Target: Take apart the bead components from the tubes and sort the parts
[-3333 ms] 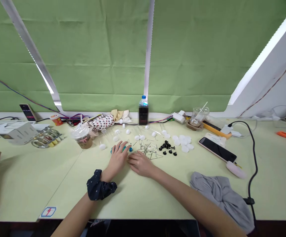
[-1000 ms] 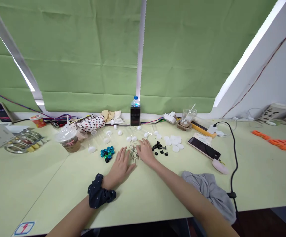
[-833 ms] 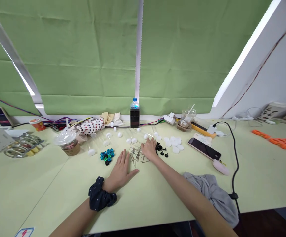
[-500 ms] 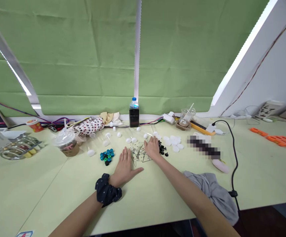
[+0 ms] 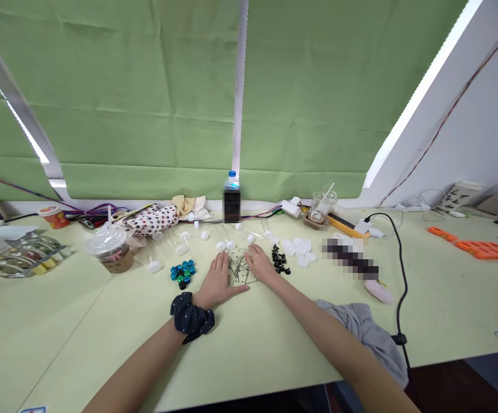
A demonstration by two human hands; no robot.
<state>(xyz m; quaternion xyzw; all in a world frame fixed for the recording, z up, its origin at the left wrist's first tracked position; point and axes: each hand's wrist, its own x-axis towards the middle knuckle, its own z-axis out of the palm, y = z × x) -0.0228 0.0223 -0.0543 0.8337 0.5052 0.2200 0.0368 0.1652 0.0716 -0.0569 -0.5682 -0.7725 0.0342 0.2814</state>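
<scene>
My left hand [image 5: 217, 284] lies flat against the left side of a pile of thin bent metal pieces [image 5: 238, 269], fingers stretched and thumb out to the right. On the pile's right side is my right hand [image 5: 261, 266], palm down, its fingers extended and touching the table. Small dark bits lie among the metal pieces; I cannot make out their kind. Left of my left hand sits a cluster of shiny blue and green balls [image 5: 183, 271]. Black knob-like pieces [image 5: 278, 259] lie just right of my right hand, with white discs [image 5: 301, 250] beyond them.
Clear tubes with white caps [image 5: 154, 266] lie behind the hands. A lidded drink cup [image 5: 117, 258] stands left, a water bottle [image 5: 232, 198] at the back. To the right are a grey cloth [image 5: 367, 332], a black cable [image 5: 400, 275] and orange plastic parts [image 5: 485, 250].
My right hand has moved slightly left and forward, away from the black pieces, now more of them show. The metal pile is more compact between both hands. The view has shifted a little.
</scene>
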